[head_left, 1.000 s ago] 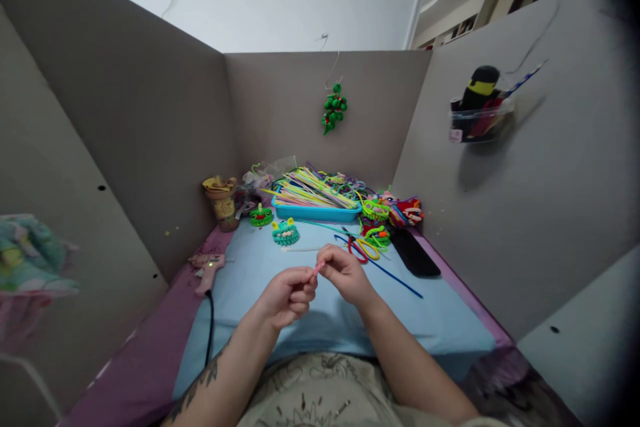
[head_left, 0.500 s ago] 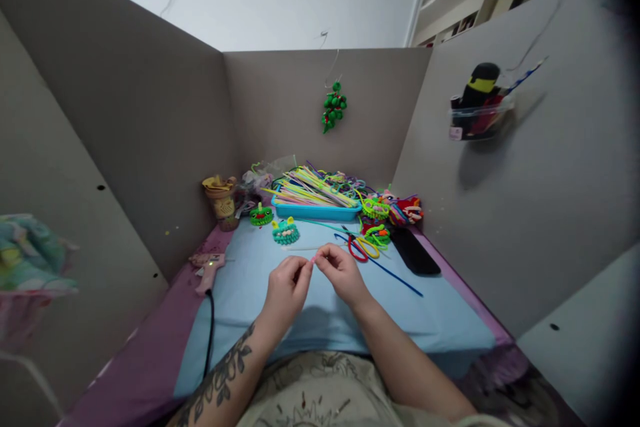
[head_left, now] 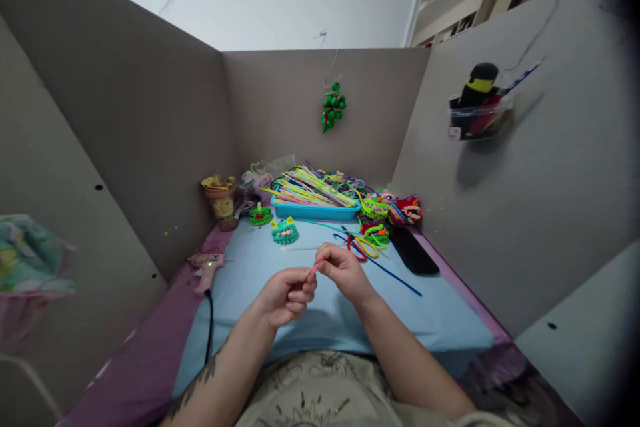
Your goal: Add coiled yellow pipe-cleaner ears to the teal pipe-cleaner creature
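Between my two hands, over the front half of the blue cloth, is a small pink piece (head_left: pixel 315 268), too small to make out its kind. My left hand (head_left: pixel 289 295) pinches its left side, palm turned partly up with the fingers curled. From the right, my right hand (head_left: pixel 342 269) grips it between thumb and forefinger. Just beyond the hands lie scissors (head_left: pixel 369 247) with red and yellow handles and a dark blue pipe cleaner (head_left: pixel 393 275). A teal crafted creature (head_left: pixel 285 232) with yellow ears sits behind them, a green one (head_left: pixel 261 215) to its left.
A blue tray (head_left: pixel 315 213) heaped with colourful pipe cleaners stands at the back. The pink glue gun (head_left: pixel 210 270) is on the left, its black cord (head_left: pixel 210 327) running forward. On the right lie a black phone (head_left: pixel 414 252) and bright crafted pieces (head_left: pixel 405 210). Grey panels enclose the table.
My left hand has rolled over, so its palm and curled fingers now show. The right hand stays nearly in place, and the pink piece is still between them.
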The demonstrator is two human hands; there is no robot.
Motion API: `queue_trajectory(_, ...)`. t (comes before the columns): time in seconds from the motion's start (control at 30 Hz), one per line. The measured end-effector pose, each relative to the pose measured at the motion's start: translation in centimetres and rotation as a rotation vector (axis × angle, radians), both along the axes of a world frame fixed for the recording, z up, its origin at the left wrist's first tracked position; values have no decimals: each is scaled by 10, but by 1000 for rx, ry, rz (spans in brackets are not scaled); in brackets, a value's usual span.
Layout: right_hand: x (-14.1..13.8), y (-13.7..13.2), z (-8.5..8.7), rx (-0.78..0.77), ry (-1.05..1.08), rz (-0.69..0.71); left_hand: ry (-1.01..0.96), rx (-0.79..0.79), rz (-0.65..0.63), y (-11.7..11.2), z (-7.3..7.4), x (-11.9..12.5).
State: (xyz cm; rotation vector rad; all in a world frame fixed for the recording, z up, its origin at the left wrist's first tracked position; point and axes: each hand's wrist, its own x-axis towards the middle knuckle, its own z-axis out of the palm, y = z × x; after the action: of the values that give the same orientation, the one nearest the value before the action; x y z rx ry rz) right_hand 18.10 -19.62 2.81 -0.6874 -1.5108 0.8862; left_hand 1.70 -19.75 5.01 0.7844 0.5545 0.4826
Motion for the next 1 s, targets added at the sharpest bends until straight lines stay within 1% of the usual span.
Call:
queue_trajectory(0.03,0,0,-1,10,-3,-34,-3,-10,0,0,-1,1)
queue_trajectory(0.07,-1,0,-2,16,-11,-79,5,28,39,-1,-2,3)
queue_trajectory(0.1,-2,0,-3,15,-21,-127,33,106,106,-2,-3,5)
queue_trajectory(0.17,-3,0,-4,3,-45,-209,146,347,297,-4,-8,9)
queue_trajectory(0.23,-5,0,-5,-11,-61,-256,303,642,488,-5,-12,12)
queue_trajectory(0.27,-6,0,-6,-18,-64,-268,380,776,557,-5,-14,13)
queue_trajectory(0.3,-7,0,-6,-22,-68,-274,441,885,604,-5,-15,13)
queue_trajectory(0.33,-7,0,-6,-24,-73,-276,485,956,632,-4,-15,13)
queue_trajectory(0.37,-8,0,-6,-24,-77,-275,512,982,639,-4,-15,12)
queue_trajectory(0.43,-7,0,-6,-3,-94,-268,510,925,618,-2,-15,11)
queue_trajectory(0.5,-6,0,-5,50,-139,-255,448,794,563,-1,-14,11)
queue_trajectory(0.63,-4,-1,-4,194,-307,-224,295,542,461,3,-13,11)
queue_trajectory(0.7,-5,-2,-5,209,-332,-269,255,499,449,6,-15,12)
queue_trajectory(0.77,-9,-2,-9,134,-261,-341,240,533,482,8,-17,12)
queue_trajectory(0.83,-13,-1,-15,-19,-115,-370,255,610,553,9,-20,12)
queue_trajectory(0.9,-19,1,-20,-175,57,-339,291,686,616,10,-23,13)
queue_trajectory(1.0,-30,3,-24,-353,267,-265,309,753,668,12,-28,14)
